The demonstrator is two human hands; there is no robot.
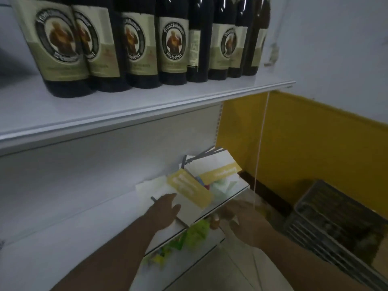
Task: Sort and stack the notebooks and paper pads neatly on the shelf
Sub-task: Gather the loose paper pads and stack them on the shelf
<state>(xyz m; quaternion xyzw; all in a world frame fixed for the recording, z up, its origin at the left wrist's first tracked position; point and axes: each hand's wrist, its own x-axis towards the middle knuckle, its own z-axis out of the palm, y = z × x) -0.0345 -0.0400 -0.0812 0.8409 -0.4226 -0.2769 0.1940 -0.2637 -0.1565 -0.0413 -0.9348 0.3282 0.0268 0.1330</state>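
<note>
Your left hand [165, 206] rests flat-fingered on the smooth rectangular paper pad [190, 208] beneath it; your right hand [241, 218] is too blurred to tell.

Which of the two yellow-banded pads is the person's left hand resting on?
The nearer yellow-banded pad, lying flat at the front of the shelf under the left hand. The other pad leans up farther back, to the right, untouched.
</note>
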